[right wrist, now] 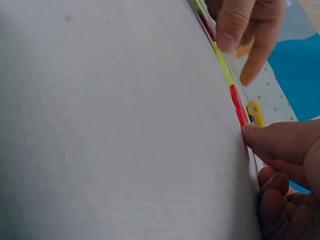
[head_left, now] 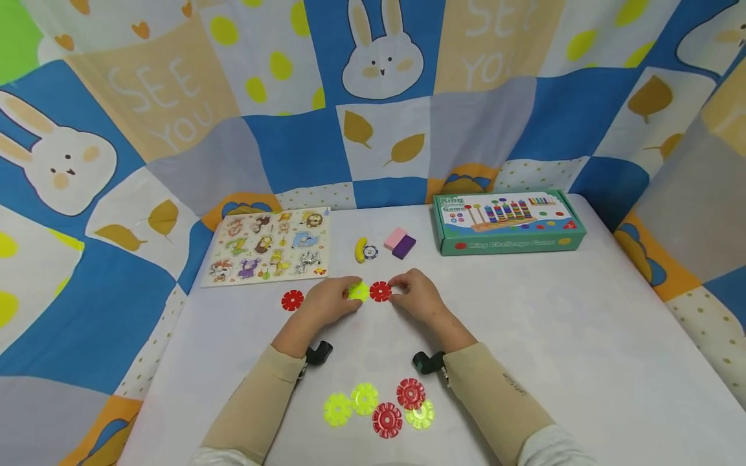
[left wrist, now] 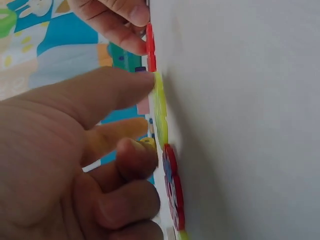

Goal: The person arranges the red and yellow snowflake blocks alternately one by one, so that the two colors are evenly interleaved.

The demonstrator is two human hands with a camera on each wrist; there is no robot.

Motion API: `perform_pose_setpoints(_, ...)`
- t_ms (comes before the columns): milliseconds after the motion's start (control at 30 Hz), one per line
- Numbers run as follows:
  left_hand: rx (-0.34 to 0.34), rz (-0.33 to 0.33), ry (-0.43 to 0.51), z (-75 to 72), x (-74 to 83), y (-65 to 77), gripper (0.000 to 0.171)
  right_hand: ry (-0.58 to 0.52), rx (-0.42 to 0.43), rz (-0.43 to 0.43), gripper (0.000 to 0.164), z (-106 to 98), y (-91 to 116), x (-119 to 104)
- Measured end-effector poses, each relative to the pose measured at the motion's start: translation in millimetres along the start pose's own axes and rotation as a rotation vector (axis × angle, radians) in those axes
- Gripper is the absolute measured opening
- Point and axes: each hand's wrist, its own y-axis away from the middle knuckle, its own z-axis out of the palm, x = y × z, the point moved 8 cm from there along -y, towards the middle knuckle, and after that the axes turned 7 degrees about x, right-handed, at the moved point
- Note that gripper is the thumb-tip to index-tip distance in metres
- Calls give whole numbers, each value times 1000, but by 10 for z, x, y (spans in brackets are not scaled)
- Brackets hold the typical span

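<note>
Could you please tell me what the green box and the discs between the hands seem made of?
The green box is probably smooth printed cardboard, given its crisp edges and colour graphics. The red disc and yellow-green disc look like smooth plastic, judging by their bright colour and notches.

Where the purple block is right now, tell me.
In the head view, the purple block lies just right of centre, beyond the right hand and beside the pink block, between the yellow banana-shaped piece and the green box.
</note>
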Motion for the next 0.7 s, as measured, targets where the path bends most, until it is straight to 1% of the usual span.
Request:
perform_pose_setpoints(133,-18,30,26,52,69,-44,55,-3,9,22,23,31,15,26)
perform_pose_setpoints(267,-47,68,71,121,155,-115,56,11,11,7,23,63,14,20)
perform_pose_setpoints(433,-78,82,91,191,203,-172,55,22,-28,-8,30,91,73,-9)
perform_pose_setpoints(500,-81,89,85,202,203,-181,54,1,-49,-16,33,64,165,-58)
perform_pose_setpoints(567,-76,97,78,200,201,-179,52,-31,-67,-33,34,24,314,-149)
perform_pose_setpoints(633,-61,110,69,180,204,-176,51,-83,-95,-62,31,-5,516,-294)
perform_pose_setpoints(700,-45,126,69,159,215,-180,50,-144,-156,-107,26,24,760,-473)
